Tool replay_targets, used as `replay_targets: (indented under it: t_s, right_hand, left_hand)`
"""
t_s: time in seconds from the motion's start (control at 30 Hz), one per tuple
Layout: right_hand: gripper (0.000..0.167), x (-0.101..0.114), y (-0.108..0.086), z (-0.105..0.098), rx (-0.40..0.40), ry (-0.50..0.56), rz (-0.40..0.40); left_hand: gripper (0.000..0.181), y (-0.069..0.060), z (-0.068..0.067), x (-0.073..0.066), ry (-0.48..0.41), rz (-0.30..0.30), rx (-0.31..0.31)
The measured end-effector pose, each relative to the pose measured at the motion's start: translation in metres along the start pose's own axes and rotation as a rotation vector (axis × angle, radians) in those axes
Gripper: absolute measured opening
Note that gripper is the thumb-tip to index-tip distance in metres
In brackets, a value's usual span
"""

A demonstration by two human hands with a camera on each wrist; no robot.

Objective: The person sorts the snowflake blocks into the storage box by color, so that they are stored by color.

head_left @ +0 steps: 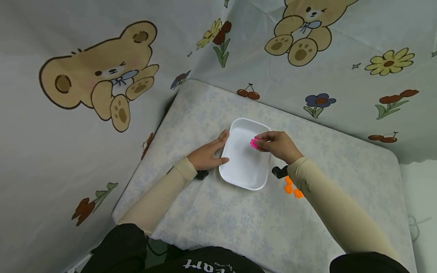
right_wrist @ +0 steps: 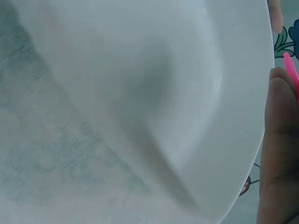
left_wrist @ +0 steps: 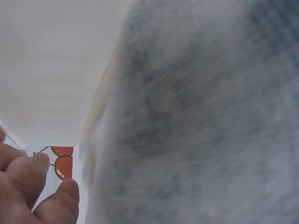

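Note:
A white rectangular plastic tray point(head_left: 244, 165) stands on the cloth-covered table. At its left rim rests my left hand point(head_left: 207, 154), thumb and fingers spread along the side; in the left wrist view its fingers point(left_wrist: 28, 186) fill the lower left corner. Over the right half of the tray, my right hand point(head_left: 279, 145) pinches a pink flower-shaped plastic disc point(head_left: 253, 143) between thumb and fingertips. The disc point(right_wrist: 290, 67) shows only at the right edge of the right wrist view, beside the thumb point(right_wrist: 279, 149).
Several orange flower-shaped discs point(head_left: 288, 189) lie right of the tray, partly behind the right forearm. Black wrist mounts point(head_left: 280, 172) stick out below the hands. A printed cloth curtain point(head_left: 218, 81) borders the table at the left and back.

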State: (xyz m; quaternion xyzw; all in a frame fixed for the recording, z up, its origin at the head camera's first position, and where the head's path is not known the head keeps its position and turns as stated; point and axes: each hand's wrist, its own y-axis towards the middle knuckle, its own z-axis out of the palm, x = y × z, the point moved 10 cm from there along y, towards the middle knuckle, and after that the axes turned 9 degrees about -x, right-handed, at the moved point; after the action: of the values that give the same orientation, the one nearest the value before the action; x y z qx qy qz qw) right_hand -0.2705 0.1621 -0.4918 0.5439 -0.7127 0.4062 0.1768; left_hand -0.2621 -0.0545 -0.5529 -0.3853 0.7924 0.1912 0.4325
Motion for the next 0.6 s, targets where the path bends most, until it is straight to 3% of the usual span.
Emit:
replay_targets:
  t_s: [0.43, 0.6]
  right_hand:
    - [0.033, 0.033, 0.048, 0.036, 0.009, 0.053, 0.006]
    - [0.032, 0.034, 0.059, 0.043, -0.006, 0.029, 0.025]
  left_hand:
    - [0.093, 0.001, 0.000, 0.006, -0.032, -0.028, -0.006]
    - [0.093, 0.002, 0.002, 0.005, -0.041, -0.021, -0.001]
